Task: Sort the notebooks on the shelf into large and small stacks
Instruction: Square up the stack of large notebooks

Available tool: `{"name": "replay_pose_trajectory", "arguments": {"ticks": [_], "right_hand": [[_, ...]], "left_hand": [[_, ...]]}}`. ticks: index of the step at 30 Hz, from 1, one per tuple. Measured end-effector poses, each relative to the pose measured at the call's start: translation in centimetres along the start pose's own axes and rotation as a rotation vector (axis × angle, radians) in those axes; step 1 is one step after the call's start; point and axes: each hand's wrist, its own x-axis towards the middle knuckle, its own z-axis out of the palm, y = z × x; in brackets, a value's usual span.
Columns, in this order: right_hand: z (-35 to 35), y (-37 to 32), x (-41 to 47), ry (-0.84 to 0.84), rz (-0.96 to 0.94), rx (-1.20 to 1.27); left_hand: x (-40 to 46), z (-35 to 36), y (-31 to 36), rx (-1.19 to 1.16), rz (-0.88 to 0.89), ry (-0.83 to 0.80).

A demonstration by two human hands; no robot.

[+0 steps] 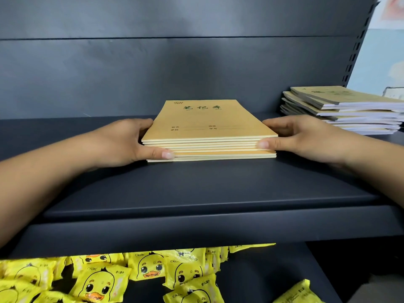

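Note:
A neat stack of several tan notebooks [207, 125] lies in the middle of the dark shelf [196, 184]. My left hand [129, 142] grips its left side, thumb pressed on the front edge and fingers curled round the far left side. My right hand [303, 136] grips the right side the same way, thumb on the front right corner. A second, uneven stack of notebooks [343, 109] sits at the back right of the shelf, apart from both hands.
The shelf's dark back panel [175, 73] rises right behind the stacks, and a slotted upright [356, 44] stands at the right. On the shelf below lie several yellow duck-print packets [148, 270].

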Motion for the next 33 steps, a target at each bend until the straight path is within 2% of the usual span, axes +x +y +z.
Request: {"name": "replay_pose_trajectory", "arguments": {"ticks": [4, 8, 14, 16, 20, 24, 27, 33], "right_hand": [[0.0, -0.1, -0.2, 0.012, -0.05, -0.06], [-0.3, 0.0, -0.7, -0.041, -0.069, 0.017], [-0.3, 0.1, -0.7, -0.038, -0.03, -0.122], [-0.4, 0.2, -0.5, -0.016, -0.025, -0.155], [-0.5, 0.3, -0.5, -0.011, -0.056, -0.208], [-0.6, 0.3, -0.8, -0.071, -0.052, -0.095], [-0.8, 0.3, -0.6, -0.062, -0.052, -0.079], [-1.2, 0.4, -0.7, -0.056, 0.046, -0.065]], "left_hand": [[-0.3, 0.1, 0.2, -0.072, 0.044, 0.01], [-0.6, 0.0, 0.0, -0.092, 0.041, 0.022], [-0.6, 0.4, 0.4, 0.168, -0.049, 0.122], [-0.3, 0.4, 0.5, 0.191, -0.079, 0.178], [0.0, 0.4, 0.6, 0.112, -0.106, 0.124], [-0.7, 0.8, 0.7, -0.021, -0.083, 0.112], [-0.9, 0.7, 0.9, -0.018, -0.111, 0.103], [-1.2, 0.6, 1.0, -0.078, -0.138, 0.084]]}}
